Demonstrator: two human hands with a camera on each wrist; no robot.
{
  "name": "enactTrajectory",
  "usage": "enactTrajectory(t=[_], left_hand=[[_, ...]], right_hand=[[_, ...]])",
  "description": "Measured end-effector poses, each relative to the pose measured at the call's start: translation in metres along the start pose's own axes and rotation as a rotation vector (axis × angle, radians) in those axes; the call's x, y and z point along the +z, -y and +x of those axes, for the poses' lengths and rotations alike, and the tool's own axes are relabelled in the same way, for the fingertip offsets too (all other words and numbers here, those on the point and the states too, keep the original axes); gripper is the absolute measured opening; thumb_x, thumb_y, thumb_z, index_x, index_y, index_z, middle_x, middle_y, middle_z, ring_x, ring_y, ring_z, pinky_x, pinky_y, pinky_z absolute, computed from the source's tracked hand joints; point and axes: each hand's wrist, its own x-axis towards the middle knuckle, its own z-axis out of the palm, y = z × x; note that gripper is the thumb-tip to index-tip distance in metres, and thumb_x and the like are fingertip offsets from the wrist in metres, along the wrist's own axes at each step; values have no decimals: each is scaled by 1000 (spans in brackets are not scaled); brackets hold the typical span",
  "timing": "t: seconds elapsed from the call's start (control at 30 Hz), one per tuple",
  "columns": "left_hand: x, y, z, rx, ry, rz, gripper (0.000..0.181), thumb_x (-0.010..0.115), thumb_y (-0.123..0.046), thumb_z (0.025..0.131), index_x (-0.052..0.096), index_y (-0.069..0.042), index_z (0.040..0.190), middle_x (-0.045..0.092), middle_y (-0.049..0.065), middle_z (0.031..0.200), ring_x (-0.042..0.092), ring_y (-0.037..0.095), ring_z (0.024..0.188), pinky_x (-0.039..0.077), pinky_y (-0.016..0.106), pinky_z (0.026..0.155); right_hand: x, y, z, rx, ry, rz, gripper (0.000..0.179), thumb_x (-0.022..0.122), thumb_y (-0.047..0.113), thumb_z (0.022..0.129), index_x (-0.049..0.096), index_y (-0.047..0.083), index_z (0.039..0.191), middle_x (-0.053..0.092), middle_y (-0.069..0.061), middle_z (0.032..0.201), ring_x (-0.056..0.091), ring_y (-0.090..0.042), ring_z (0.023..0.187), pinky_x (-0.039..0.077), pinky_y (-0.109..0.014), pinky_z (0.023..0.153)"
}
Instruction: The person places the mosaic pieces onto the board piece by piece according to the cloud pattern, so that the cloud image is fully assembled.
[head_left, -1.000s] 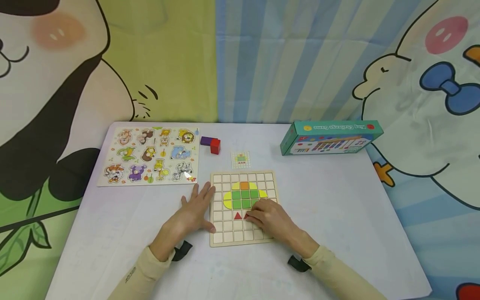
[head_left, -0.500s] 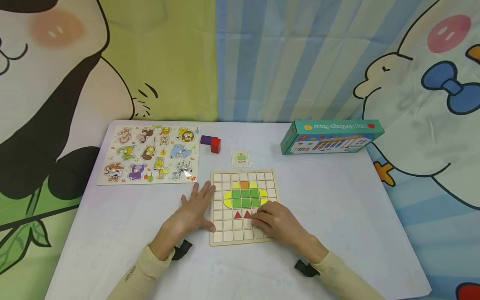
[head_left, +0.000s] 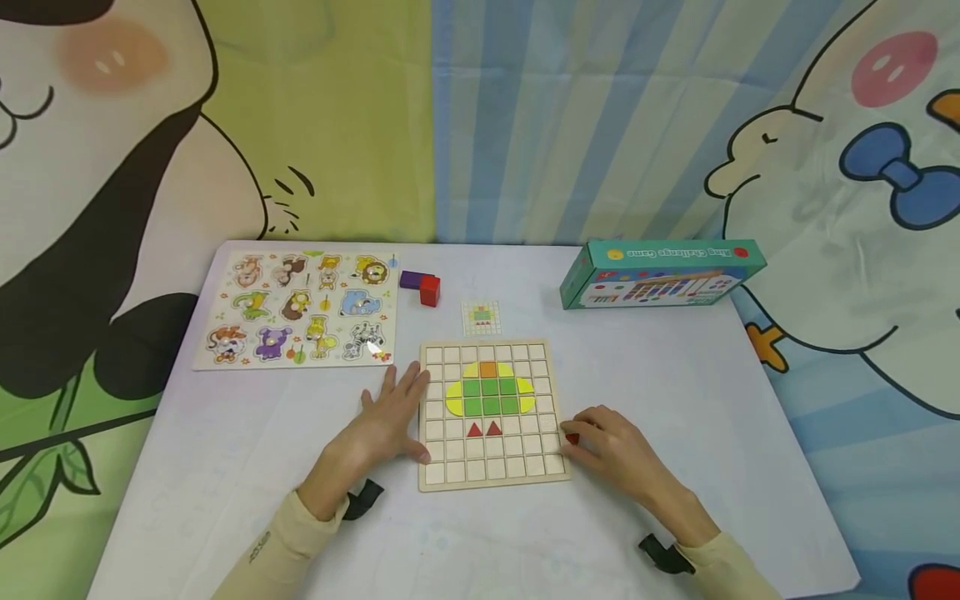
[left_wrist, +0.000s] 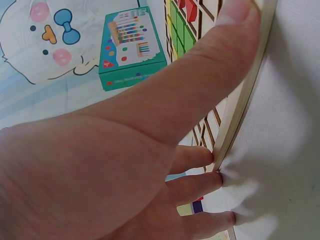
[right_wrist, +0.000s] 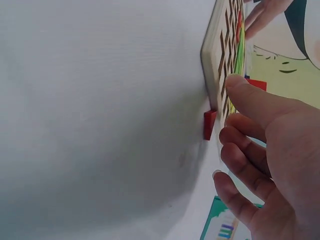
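A wooden grid board bears a pattern of green squares, yellow rounded pieces, an orange square and two red triangles. My left hand rests along its left edge with fingers spread; the thumb presses on the rim in the left wrist view. My right hand is just past the board's right edge, thumb apart from the loosely bent fingers. Between thumb and fingers shows a small red piece. The right wrist view shows that red piece on the table against the board's side.
A small pattern card lies behind the board. Farther back are a purple block and a red block, beside an animal puzzle board. A green game box stands at the back right.
My right hand has left the second red triangle on the grid and moved right, off the board, to the small red piece now showing there. The left hand stays put.
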Motion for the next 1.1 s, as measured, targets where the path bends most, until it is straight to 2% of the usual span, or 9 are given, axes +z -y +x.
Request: enactTrajectory(t=[0.17,0.43,0.6,0.87,1.1], left_hand=[[-1,-1,-1,-6,1,4,126,97,-24,61,24,-1,160,10,19,170,0,51,155,9,84,109],[0,-1,-1,-9,2,0,125,97,-23,61,23,-2,160,9,19,171,-1,50,155,8,83,109],[0,-1,0,-6,4,7,125,97,-23,62,23,-2,161,9,18,171,-1,50,155,8,83,110],[1,1,1,-3,8,10,126,97,-24,62,22,-2,161,9,18,171,-1,50,155,8,84,109],[1,1,1,-6,11,13,127,97,-25,61,22,-2,161,9,18,171,0,51,154,8,84,109]], right_hand=[[1,-4,-12,15,-7,-5,36,91,22,73,79,10,105,69,0,98,62,-11,86,54,-25,71],[1,-8,-19,38,-38,-6,33,91,17,73,79,7,102,70,-1,97,63,-12,87,55,-26,71],[4,-9,-21,75,-68,-20,33,91,22,74,78,6,100,69,-2,95,64,-13,87,56,-28,70],[6,-10,-18,76,-102,-37,29,91,20,73,78,6,94,68,-2,91,64,-13,84,56,-28,67],[1,-10,-6,46,-130,-32,26,88,15,74,78,6,96,69,-2,92,64,-14,83,55,-27,65]])
